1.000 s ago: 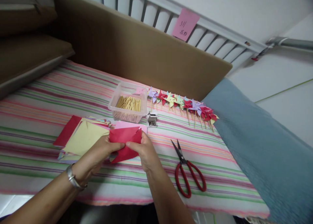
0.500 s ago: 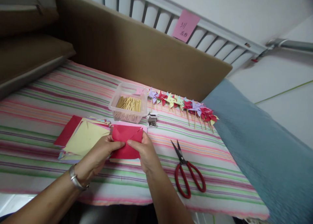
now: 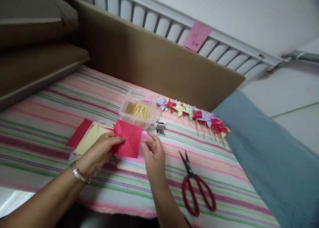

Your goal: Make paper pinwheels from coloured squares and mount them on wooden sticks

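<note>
A red paper square point(image 3: 128, 138) with crease lines is pinched by its left edge between the thumb and fingers of my left hand point(image 3: 99, 150). It is held above a stack of pale paper sheets point(image 3: 132, 166), with a pink sheet on top. Just off the square's right edge is my right hand point(image 3: 154, 151), its fingers loosely curved and apart, with nothing visible in them. Left of the hands, cut paper pieces point(image 3: 93, 138) in red, yellow and other colours lie in a loose pile, partly covered by my left hand.
Behind the paper stands a clear plastic box point(image 3: 122, 110) of short wooden sticks point(image 3: 139, 111), beside a small open box of metal bits point(image 3: 160, 128). Paper pinwheels point(image 3: 195, 114) on sticks line the back right. Red-handled scissors point(image 3: 191, 178) lie on the striped cloth, blades slightly apart.
My right hand has let go of the red square and moved slightly right. My left hand now holds the square alone, raised and tilted. The view has shifted a little.
</note>
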Demonstrator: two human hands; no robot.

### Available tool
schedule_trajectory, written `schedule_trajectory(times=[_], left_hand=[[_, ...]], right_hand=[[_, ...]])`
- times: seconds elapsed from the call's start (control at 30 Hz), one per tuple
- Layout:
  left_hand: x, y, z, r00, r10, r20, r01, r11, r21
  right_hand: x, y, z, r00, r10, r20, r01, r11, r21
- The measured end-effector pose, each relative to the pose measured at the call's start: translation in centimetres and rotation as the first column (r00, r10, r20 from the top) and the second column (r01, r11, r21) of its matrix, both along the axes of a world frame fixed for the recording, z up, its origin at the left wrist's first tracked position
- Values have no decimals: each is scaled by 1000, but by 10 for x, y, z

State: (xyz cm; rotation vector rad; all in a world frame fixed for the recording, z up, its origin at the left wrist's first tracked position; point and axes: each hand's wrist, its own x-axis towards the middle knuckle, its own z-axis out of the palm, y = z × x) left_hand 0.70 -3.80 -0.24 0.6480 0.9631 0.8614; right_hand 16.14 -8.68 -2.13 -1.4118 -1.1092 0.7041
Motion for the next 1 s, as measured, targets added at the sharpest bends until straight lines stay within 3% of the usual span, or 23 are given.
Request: schedule_trajectory(times=[0.1, 0.17, 0.23, 0.43, 0.7, 1.0], left_hand=[[-8, 6, 8, 998, 44, 39, -43, 999, -22], [-13, 8, 9, 997, 64, 43, -64, 998, -13], [-17, 10, 8, 997, 71, 34, -71, 998, 1], [-27, 11, 2, 1000, 17, -14, -16, 999, 35], [-22, 8, 8, 997, -14, -80, 17, 999, 47], [-19, 7, 1, 993, -91, -80, 93, 996, 16]], right_hand=[[-1, -9, 3, 916, 83, 394, -168, 968, 186], [-4, -13, 3, 821, 167, 546, -307, 936, 175], [-7, -15, 2, 759, 213, 615, -365, 921, 132], [-13, -13, -2, 757, 186, 626, -354, 923, 154], [-11, -13, 2, 785, 185, 591, -336, 929, 156], [-4, -14, 6, 722, 251, 645, -395, 914, 86]])
